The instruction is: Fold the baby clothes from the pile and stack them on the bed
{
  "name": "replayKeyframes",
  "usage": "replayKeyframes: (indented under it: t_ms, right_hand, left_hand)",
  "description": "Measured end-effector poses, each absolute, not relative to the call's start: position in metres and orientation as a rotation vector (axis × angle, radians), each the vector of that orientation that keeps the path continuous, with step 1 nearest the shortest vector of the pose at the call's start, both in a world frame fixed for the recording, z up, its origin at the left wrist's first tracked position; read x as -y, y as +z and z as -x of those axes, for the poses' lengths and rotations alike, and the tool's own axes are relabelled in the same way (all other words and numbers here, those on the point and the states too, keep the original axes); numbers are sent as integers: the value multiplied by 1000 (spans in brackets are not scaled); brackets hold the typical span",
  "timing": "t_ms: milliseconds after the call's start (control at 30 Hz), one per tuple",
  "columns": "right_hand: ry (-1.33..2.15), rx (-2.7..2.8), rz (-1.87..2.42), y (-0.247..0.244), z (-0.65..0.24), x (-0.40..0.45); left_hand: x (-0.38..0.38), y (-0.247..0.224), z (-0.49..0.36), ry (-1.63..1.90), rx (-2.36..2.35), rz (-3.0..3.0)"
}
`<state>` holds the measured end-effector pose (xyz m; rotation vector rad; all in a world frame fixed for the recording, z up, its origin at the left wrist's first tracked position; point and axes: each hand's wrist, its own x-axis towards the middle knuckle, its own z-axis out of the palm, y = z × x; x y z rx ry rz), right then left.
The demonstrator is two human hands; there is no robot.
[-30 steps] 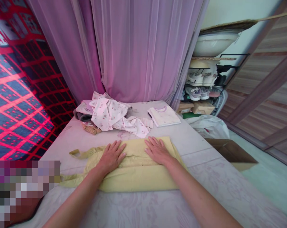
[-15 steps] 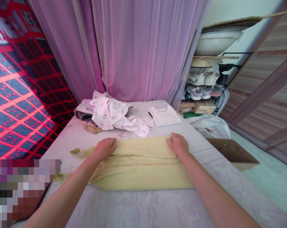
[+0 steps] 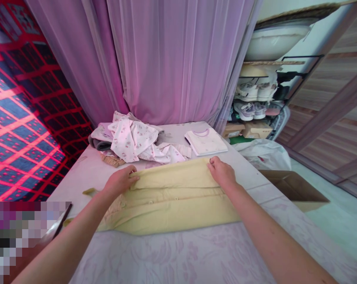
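Observation:
A pale yellow buttoned garment with straps [image 3: 169, 213] lies lengthwise across the bed in front of me. A band of it along the far side is folded over, above the row of buttons. My left hand [image 3: 121, 181] pinches that band at its far left corner. At the far right corner, my right hand [image 3: 221, 171] has its fingers closed on the cloth. The far edge looks slightly raised between them, higher on the right. One strap shows left of my left hand; my left forearm partly covers the other.
Rumpled printed clothes [image 3: 133, 138] are heaped at the bed's far left. A folded white shirt [image 3: 206, 142] lies at the far right. Purple curtains [image 3: 172, 59] hang behind. Right of the bed are an open cardboard box [image 3: 293, 189], a plastic bag [image 3: 261, 154] and a shoe rack [image 3: 255, 100].
Both hands have closed on the far edge, which has lifted and tilted up to the right. My left hand has shifted a little left. The view has turned slightly.

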<state>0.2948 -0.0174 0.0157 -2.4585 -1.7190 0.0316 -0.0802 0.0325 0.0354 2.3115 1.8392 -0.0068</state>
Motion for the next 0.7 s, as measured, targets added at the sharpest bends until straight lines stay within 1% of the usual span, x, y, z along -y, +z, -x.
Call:
replayKeyframes:
  t_ms: [133, 233, 267, 333, 433, 567, 700]
  right_hand:
    - [-43, 1787, 2410, 11, -283, 7]
    - [-121, 1934, 2193, 9, -254, 8]
    - [-70, 2017, 2108, 8, -242, 10]
    - [151, 2223, 1965, 4, -220, 12]
    - [410, 2408, 1863, -6, -203, 13]
    - [429, 2397, 1970, -17, -223, 15]
    - [401, 2289, 2155, -9, -258, 20]
  left_hand:
    - [-28, 24, 67, 92, -1797, -2542]
    - [-18, 9, 51, 237, -1545, -2712]
    - [-15, 4, 46, 232, -1458, -2723]
    - [-8, -7, 37, 146, -1354, -2706]
    - [-1, -20, 32, 25, -1373, -2677]
    - [5, -26, 31, -38, -1454, -2651]
    - [5, -20, 27, -33, -1485, -2619]
